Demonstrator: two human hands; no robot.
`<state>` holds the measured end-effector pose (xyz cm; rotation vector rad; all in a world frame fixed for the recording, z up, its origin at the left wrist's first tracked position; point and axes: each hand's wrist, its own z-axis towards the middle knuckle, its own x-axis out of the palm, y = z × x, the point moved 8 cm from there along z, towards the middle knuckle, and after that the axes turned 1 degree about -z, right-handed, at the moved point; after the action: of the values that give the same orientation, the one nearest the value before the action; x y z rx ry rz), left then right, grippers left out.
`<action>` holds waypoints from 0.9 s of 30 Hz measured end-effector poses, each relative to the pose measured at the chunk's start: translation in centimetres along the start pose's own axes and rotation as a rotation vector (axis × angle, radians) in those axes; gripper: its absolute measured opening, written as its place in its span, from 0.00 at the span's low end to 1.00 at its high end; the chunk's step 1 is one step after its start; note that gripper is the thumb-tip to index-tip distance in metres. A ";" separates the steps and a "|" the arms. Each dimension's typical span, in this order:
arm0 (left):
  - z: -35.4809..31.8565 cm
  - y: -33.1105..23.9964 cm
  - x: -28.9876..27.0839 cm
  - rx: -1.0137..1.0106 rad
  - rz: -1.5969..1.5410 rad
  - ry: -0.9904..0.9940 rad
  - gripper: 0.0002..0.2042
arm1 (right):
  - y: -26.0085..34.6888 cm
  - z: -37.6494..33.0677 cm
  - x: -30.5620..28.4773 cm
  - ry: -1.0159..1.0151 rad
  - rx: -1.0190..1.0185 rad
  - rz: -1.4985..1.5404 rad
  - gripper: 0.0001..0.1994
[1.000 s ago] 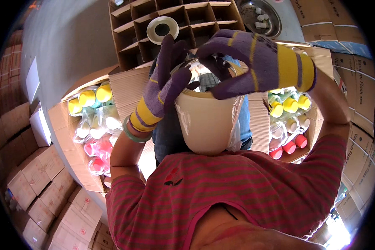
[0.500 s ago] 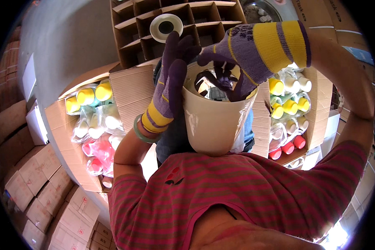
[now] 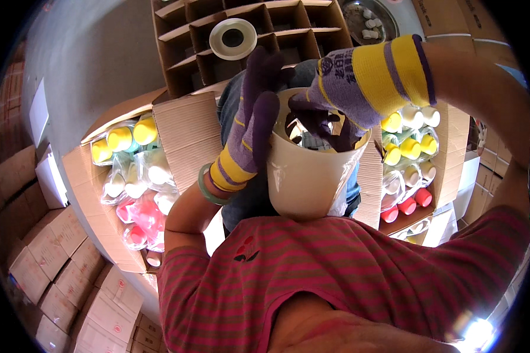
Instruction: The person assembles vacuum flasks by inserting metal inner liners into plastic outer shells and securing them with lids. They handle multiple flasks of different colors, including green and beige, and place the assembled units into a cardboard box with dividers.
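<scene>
- One cream container [image 3: 309, 185] sits mouth up at the lap [image 3: 238, 203].
- Left hand [image 3: 250, 126]: fingers extended, palm against the container's side.
- Right hand [image 3: 343, 88]: fingers bent inside its mouth; whether gripping anything, I cannot tell.
- A pale ring [image 3: 219, 42] lies atop the divided carton [image 3: 294, 36].

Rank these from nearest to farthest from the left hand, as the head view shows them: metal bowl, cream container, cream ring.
1. Cream container: right beside the left hand, on its right.
2. Cream ring: above the hand, slightly left.
3. Metal bowl: farthest, upper right.
</scene>
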<state>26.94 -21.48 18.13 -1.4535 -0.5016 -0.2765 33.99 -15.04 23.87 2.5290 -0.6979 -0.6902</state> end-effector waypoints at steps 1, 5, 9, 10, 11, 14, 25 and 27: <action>0.0 0.0 0.4 -0.003 -0.016 -0.001 0.34 | 0.3 0.0 0.1 0.015 -0.001 -0.038 0.20; -0.5 -0.4 2.1 0.075 0.029 0.055 0.34 | 1.7 -0.1 0.1 0.054 -0.009 -0.126 0.20; -0.7 -0.3 3.0 0.133 0.201 0.058 0.37 | 2.5 -0.2 -0.2 0.061 -0.016 -0.159 0.19; -0.7 -0.1 3.0 0.124 0.238 0.024 0.39 | 2.5 -0.2 -0.3 0.061 -0.014 -0.163 0.19; -0.6 0.0 3.1 0.109 0.247 0.040 0.39 | 2.6 -0.3 -0.2 0.063 -0.013 -0.171 0.19; 1.2 1.3 0.5 0.036 0.292 0.023 0.38 | 2.4 -0.2 -0.3 0.067 -0.009 -0.184 0.19; 19.5 16.4 -20.4 -0.366 1.887 0.283 0.33 | 1.0 -0.8 -0.4 0.012 0.000 -0.101 0.17; 18.0 16.0 -26.0 -0.425 1.881 0.143 0.33 | -0.3 -0.2 -0.9 -0.033 -0.058 0.118 0.17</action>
<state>9.17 -5.05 -7.74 -1.7059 1.1692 1.0562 33.55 -14.27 24.17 2.4069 -0.8197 -0.7021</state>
